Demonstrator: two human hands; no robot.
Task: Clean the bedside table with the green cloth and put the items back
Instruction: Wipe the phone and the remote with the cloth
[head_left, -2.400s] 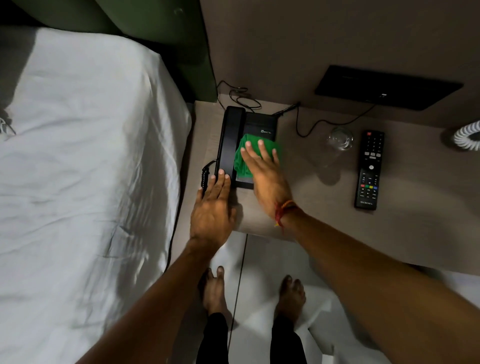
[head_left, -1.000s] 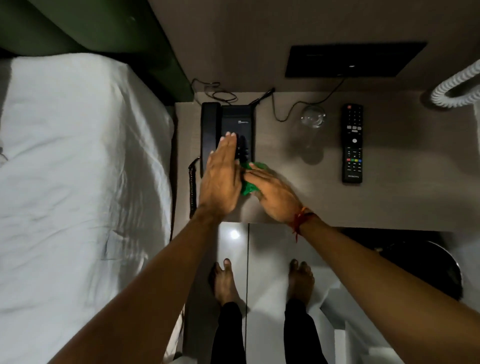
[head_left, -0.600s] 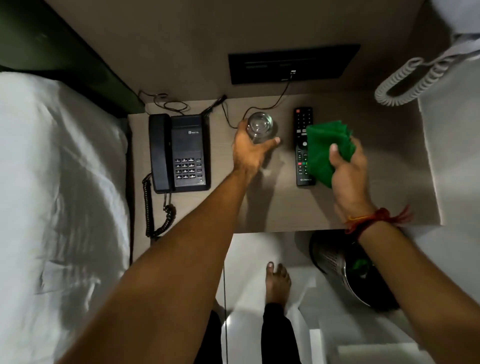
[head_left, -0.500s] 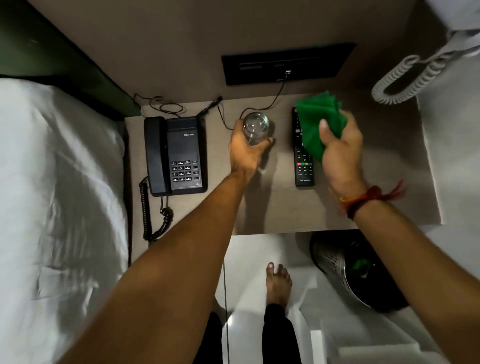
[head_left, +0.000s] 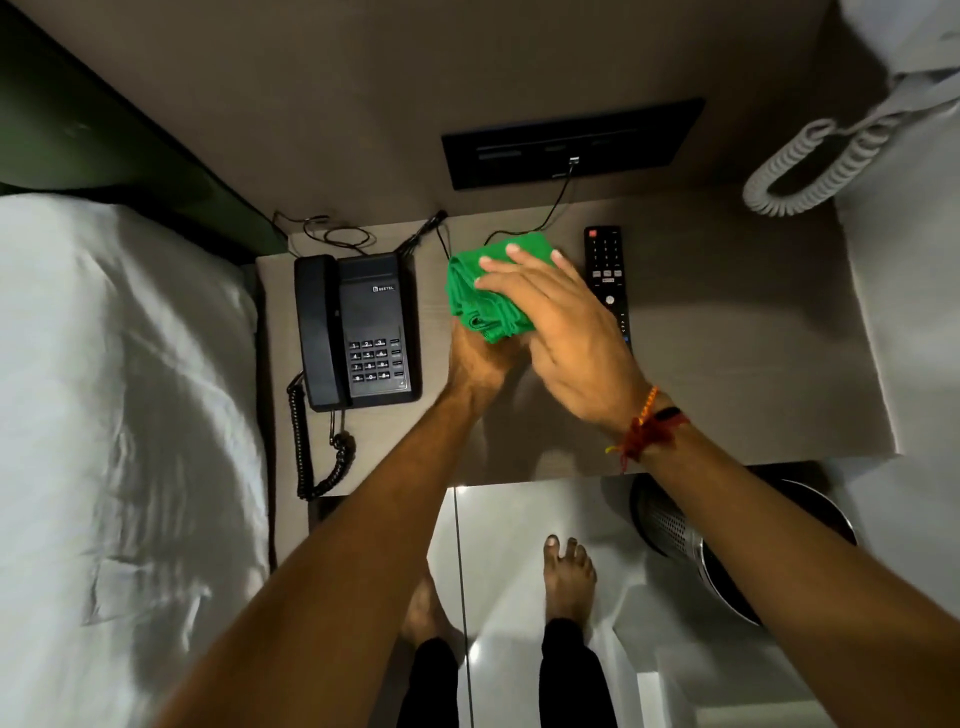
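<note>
The green cloth (head_left: 480, 299) is bunched up over the middle of the bedside table (head_left: 727, 364). My right hand (head_left: 566, 332) lies over the cloth and presses it, fingers stretched out. My left hand (head_left: 475, 364) is curled just below and under the cloth, where the glass stood; the glass itself is hidden by the cloth and the hands. A black telephone (head_left: 358, 332) sits at the table's left, its coiled cord hanging off the front edge. A black remote (head_left: 605, 270) lies right of the cloth, partly behind my right hand.
The white bed (head_left: 119, 415) runs along the left. A black socket panel (head_left: 571, 140) with a plugged cable is on the wall. A white coiled cord (head_left: 810, 166) hangs at the upper right. A metal bin (head_left: 670, 525) stands under the table's front right.
My right hand has brought the green cloth from above the remote leftward onto the glass in my left hand. The glass is now covered.
</note>
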